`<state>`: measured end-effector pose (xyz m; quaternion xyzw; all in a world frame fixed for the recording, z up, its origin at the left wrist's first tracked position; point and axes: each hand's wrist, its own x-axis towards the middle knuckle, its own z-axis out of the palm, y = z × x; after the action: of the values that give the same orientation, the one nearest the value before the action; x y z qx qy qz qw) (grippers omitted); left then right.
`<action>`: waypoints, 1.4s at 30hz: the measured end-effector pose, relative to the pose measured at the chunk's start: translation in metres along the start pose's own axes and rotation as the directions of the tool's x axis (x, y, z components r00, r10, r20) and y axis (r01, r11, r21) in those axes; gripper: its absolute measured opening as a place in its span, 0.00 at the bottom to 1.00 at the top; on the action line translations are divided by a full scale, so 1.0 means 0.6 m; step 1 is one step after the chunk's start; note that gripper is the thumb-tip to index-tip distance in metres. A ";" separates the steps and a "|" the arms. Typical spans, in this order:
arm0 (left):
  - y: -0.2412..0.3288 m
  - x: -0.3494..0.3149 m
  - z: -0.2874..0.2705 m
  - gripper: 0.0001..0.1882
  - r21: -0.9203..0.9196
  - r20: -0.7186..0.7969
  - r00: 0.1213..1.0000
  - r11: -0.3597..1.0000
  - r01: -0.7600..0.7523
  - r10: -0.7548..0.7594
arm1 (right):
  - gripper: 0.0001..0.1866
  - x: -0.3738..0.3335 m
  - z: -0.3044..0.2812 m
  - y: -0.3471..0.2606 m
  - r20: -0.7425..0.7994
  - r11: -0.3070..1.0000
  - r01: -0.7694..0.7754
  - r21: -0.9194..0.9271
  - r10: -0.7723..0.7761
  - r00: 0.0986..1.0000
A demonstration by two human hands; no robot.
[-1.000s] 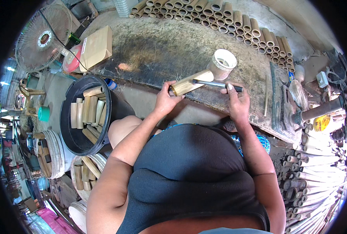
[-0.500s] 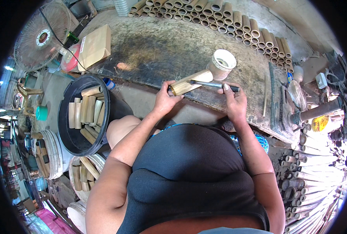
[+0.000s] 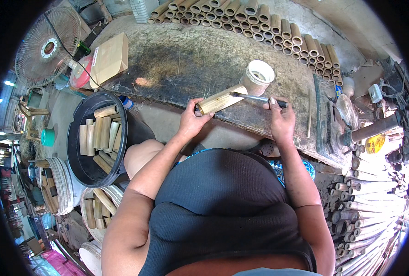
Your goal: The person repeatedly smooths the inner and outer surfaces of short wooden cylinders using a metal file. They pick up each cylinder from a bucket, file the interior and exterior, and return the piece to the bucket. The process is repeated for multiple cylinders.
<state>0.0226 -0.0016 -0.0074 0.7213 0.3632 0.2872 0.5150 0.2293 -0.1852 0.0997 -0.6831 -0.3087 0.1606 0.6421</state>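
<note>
Gripping a bamboo tube, the left hand curls round its end; the right hand pinches a tool, tip seemingly touching bamboo, white tub beyond them.

"What does the person wear?"

"A dark top fills the lower middle of the frame — sleeveless, finely ribbed, creased across, its wide neckline scooped near the bottom edge."

"Anything under it?"

"A bright blue patterned garment, showing just right of centre."

"And the limbs?"

"The arms and hands are bare. One dark shoe, speckled with small dots or holes, shows right of centre."

"That grey-blue strip at the bottom?"

"Cloth, perhaps — too little shows."
</note>
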 end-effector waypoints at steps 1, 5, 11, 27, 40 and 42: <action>0.001 -0.001 0.000 0.33 -0.001 -0.003 1.000 1.000 -0.007 0.007 | 0.12 -0.001 0.001 -0.001 -0.002 1.000 0.004 -0.025 -0.004 1.000; 0.003 -0.004 0.001 0.33 -0.012 -0.007 1.000 1.000 -0.027 0.027 | 0.12 -0.003 0.002 -0.007 0.008 0.999 0.011 -0.042 -0.011 1.000; 0.005 0.000 -0.002 0.33 -0.048 0.028 0.999 0.998 0.033 -0.032 | 0.11 -0.007 0.002 -0.012 0.005 0.997 -0.004 -0.073 0.005 1.000; -0.007 -0.008 0.003 0.28 0.201 -0.078 0.908 0.899 -0.390 0.411 | 0.10 -0.031 0.025 -0.025 0.100 0.997 0.063 0.053 -0.068 0.993; -0.006 -0.013 0.000 0.27 0.319 -0.026 0.866 0.825 -0.467 0.500 | 0.10 -0.047 0.053 -0.042 0.246 0.992 0.095 -0.084 -0.072 0.967; -0.008 -0.012 0.000 0.28 0.297 -0.024 0.862 0.827 -0.477 0.506 | 0.10 -0.048 0.054 -0.043 0.243 0.991 0.095 -0.092 -0.071 0.967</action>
<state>0.0175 -0.0068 -0.0121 0.8406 0.2278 0.3919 0.2965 0.1817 -0.1785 0.1157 -0.6774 -0.4200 0.1985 0.5705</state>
